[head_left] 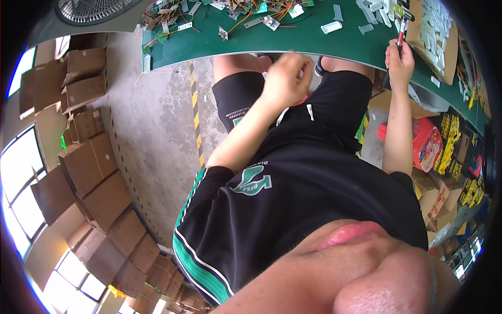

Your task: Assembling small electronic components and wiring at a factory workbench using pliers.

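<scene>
My right hand (400, 64) is closed round the handle of a small hammer (401, 35) at the right part of the green table (272, 44). The hammer's shaft is red, and its head has a yellow-green end at the top. My left hand (286, 78) is over my lap, just short of the table's near edge. Its fingers are curled in and slightly blurred; what they hold, if anything, is hidden. Beyond it on the table lie a small white-and-silver module (271, 22) and a clear plastic casing (331, 27).
Tangled circuit boards with wires (172, 15) cover the table's far left. A cardboard box of white plastic parts (436, 36) stands at the right, near the hammer. A fan (97, 10) is at the upper left. Stacked cartons (97, 162) line the left wall. A red bag (421, 141) sits below right.
</scene>
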{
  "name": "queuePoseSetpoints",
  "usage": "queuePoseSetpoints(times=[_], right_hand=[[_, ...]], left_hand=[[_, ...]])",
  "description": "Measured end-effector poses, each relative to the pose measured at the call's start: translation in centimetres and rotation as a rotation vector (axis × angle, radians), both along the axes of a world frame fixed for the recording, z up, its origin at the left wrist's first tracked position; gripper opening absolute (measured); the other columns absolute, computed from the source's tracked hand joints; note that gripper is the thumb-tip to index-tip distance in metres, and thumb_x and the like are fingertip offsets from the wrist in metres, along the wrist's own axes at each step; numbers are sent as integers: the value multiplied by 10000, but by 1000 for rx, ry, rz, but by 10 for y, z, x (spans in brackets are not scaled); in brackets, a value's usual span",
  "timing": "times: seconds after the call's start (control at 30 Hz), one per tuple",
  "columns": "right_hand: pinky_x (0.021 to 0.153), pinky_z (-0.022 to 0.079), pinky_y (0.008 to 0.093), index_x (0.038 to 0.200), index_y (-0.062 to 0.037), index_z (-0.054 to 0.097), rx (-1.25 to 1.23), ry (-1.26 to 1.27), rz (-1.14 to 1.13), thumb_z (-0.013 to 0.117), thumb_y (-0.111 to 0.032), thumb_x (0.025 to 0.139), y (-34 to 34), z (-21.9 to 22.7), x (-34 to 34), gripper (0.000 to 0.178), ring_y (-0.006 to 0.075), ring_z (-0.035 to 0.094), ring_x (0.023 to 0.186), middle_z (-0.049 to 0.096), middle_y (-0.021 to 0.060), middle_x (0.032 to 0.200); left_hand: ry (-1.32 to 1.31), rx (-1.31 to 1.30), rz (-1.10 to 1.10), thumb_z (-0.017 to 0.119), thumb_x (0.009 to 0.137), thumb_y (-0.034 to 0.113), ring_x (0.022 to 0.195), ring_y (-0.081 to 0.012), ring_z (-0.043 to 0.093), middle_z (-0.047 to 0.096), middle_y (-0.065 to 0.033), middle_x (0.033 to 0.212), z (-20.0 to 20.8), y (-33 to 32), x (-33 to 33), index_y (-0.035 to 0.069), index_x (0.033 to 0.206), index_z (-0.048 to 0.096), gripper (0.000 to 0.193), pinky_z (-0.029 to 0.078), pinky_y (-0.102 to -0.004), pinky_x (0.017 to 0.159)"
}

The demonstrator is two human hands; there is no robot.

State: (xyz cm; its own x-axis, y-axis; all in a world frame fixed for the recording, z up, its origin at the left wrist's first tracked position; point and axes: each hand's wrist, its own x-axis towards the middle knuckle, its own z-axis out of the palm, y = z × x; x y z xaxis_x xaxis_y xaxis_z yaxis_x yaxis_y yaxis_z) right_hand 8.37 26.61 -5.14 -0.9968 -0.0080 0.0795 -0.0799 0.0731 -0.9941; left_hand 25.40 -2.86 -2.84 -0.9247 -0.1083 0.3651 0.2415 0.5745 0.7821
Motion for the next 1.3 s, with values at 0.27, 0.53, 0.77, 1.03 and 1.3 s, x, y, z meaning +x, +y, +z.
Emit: queuePoseSetpoints(times=[0.27, 0.53, 0.77, 1.03, 1.3], right_hand=[[480, 357, 200, 1058, -44, 634, -55, -29, -139, 678, -179, 1002, 2, -4, -4, 153, 28, 477, 559, 586, -20, 742], [475, 360, 206, 1030, -53, 631, -22, -71, -159, 670, -194, 1007, -1, -5, -3, 148, 32, 474, 548, 577, -20, 729], [481, 368, 210, 1026, -54, 632, -18, -79, -143, 661, -194, 1007, -4, 1, -1, 144, 35, 490, 560, 577, -18, 731], [410, 318, 222, 982, -56, 590, -290, -155, -7, 671, -215, 1018, -27, 34, 19, 181, 47, 435, 471, 511, -18, 659], [371, 265, 202, 1125, -22, 612, -155, -411, 563, 567, -299, 1067, -116, 63, 56, 287, 11, 331, 397, 423, -64, 577]], left_hand=[[-12, -471, 239, 775, 860, 235, 1005, -393, 640, 599, -190, 1128, 4, -63, -70, 48, 1067, 679, 296, 546, -463, 858], [23, -381, 142, 750, 859, 201, 900, -359, 672, 658, -153, 961, 27, -80, -78, 39, 962, 684, 202, 547, -446, 784], [58, -129, 156, 644, 913, 158, 792, -291, 691, 725, -142, 897, 70, -90, -89, 11, 1009, 691, 182, 555, -391, 742], [-461, 964, -264, 389, 1001, 116, 747, -244, 630, 642, -121, 853, 91, -89, -77, 1, 1082, 614, 265, 521, -333, 676], [-555, 1632, -805, 374, 1009, 171, 692, -183, 431, 454, -33, 683, 74, -85, -62, 16, 1089, 590, 278, 423, -305, 599]])
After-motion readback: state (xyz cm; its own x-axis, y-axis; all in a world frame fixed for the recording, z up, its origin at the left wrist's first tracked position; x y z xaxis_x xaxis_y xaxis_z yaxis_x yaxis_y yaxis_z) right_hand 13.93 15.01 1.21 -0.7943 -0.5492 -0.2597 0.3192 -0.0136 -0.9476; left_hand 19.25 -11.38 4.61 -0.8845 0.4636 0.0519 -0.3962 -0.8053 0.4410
